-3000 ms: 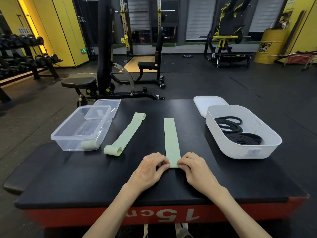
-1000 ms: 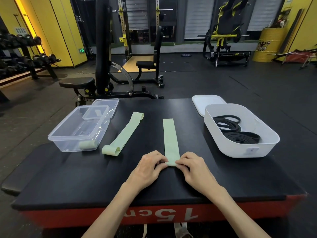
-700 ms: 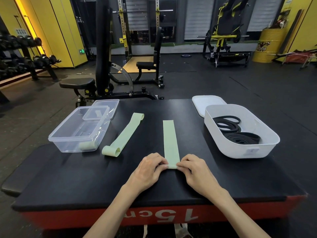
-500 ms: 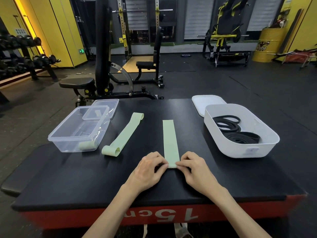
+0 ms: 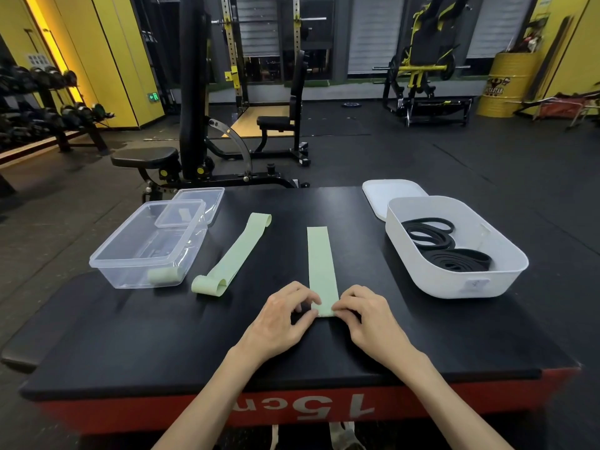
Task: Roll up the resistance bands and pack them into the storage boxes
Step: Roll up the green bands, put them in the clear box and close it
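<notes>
On the left of the black table [image 5: 146, 339] stands a clear box [image 5: 130, 276] with its clear lid [image 5: 207, 198] lying just behind it. A rolled green band [image 5: 164, 276] sits inside the box at its near right corner. Just right of the box a loose green band [image 5: 233, 254] lies slanted on the table, curled over at both ends. At the middle a flat green band [image 5: 319, 261] runs straight from near to far, with nothing lying on it. On the right a white box [image 5: 438, 282] holds coiled black bands [image 5: 449, 254], and a white lid [image 5: 393, 193] lies behind it, touching its far wall.

The left hand [image 5: 281, 321] rests on the table at the near end of the flat green band, its fingers [image 5: 310, 298] curled and its thumb and forefinger pinching the band's left corner. The right hand [image 5: 368, 316] mirrors it, fingers [image 5: 350, 292] bent close together and pinching the right corner. Whether the near end is already turned over, I cannot tell.
</notes>
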A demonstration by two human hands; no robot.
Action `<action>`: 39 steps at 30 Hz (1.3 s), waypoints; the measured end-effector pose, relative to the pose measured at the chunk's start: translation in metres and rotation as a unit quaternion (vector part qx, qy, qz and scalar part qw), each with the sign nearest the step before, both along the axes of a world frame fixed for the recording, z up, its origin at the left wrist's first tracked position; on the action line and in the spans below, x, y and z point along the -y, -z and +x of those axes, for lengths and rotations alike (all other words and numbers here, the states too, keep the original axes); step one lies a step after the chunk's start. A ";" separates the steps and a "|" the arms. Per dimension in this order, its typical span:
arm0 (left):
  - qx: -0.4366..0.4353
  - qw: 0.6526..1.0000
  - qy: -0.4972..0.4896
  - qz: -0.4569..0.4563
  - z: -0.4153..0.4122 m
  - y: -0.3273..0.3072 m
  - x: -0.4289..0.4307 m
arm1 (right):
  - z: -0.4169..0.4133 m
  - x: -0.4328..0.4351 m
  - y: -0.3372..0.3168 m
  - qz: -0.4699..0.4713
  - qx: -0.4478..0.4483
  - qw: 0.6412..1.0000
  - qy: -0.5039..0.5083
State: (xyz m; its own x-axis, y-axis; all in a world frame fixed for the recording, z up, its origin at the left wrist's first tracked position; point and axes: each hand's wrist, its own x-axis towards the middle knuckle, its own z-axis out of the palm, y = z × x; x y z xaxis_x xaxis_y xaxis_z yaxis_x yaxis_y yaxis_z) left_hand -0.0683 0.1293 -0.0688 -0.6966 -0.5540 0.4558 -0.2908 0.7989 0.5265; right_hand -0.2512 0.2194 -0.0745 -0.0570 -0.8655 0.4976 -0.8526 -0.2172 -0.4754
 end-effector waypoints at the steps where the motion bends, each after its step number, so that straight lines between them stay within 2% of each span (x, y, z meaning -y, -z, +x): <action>1: -0.002 1.000 0.002 0.000 0.000 0.000 0.000 | 0.000 0.000 0.000 -0.001 0.000 1.000 0.001; 25: 0.004 0.999 -0.012 -0.030 0.001 0.005 -0.001 | 0.001 -0.006 0.001 0.002 -0.019 1.000 0.000; 39: -0.009 1.000 -0.003 -0.006 0.001 0.002 0.000 | 0.003 -0.005 -0.002 0.010 -0.010 1.000 -0.008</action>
State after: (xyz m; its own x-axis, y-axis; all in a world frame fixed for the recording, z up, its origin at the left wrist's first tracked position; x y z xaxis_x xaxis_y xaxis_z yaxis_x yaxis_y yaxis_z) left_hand -0.0676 0.1296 -0.0706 -0.6854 -0.5525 0.4744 -0.2859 0.8033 0.5225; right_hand -0.2486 0.2248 -0.0720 -0.0320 -0.8763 0.4806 -0.8586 -0.2221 -0.4621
